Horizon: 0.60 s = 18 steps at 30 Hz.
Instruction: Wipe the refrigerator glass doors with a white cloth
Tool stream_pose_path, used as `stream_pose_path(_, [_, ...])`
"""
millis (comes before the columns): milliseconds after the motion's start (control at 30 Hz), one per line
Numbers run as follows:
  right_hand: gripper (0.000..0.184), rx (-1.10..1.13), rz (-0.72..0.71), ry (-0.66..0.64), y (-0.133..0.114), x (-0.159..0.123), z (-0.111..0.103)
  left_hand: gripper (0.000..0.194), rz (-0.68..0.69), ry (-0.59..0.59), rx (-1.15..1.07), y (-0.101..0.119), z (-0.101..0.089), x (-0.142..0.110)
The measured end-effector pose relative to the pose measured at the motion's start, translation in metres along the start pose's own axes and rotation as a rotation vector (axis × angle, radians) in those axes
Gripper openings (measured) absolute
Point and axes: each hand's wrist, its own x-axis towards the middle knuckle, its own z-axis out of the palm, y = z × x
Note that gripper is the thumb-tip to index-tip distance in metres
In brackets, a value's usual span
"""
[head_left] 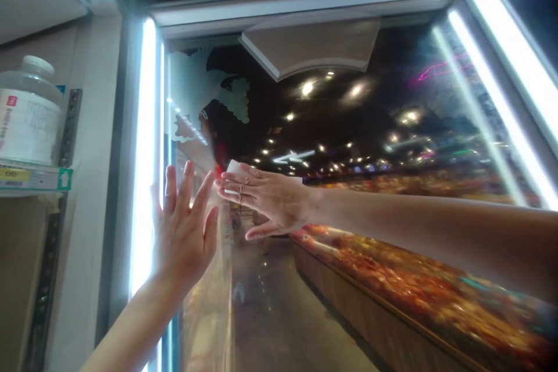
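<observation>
At the pane's centre, the right hand lies nearly flat, fingers extended, over a white cloth, presumably so its breadth presses the cloth against the glass pane. At eight o'clock, the left hand spreads open and empty, perhaps bracing; its contact is unclear.

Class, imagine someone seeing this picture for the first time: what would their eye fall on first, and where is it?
Probably the right hand, laid flat over a white cloth or sheet near the centre, with the left hand raised, fingers spread, just to its left. The glaring light strips would compete: one upright at left, another slanting at upper right.
</observation>
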Motion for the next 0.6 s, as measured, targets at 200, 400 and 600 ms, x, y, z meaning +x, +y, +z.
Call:
stream_pose_path(200, [0.099, -0.042, 0.003, 0.043, -0.011, -0.026, 0.002, 0.069, -0.046, -0.046, 0.000, 0.022, 0.010, -0.013])
stream_pose_path(400, [0.101, -0.087, 0.123, 0.025, -0.008, -0.068, -0.015, 0.077, -0.094, -0.107, -0.003, 0.050, 0.019, -0.013])
stream_pose_path(600, [0.101, -0.131, 0.161, 0.027, -0.001, -0.119, -0.027, 0.078, -0.099, -0.102, -0.028, 0.093, 0.035, -0.001])
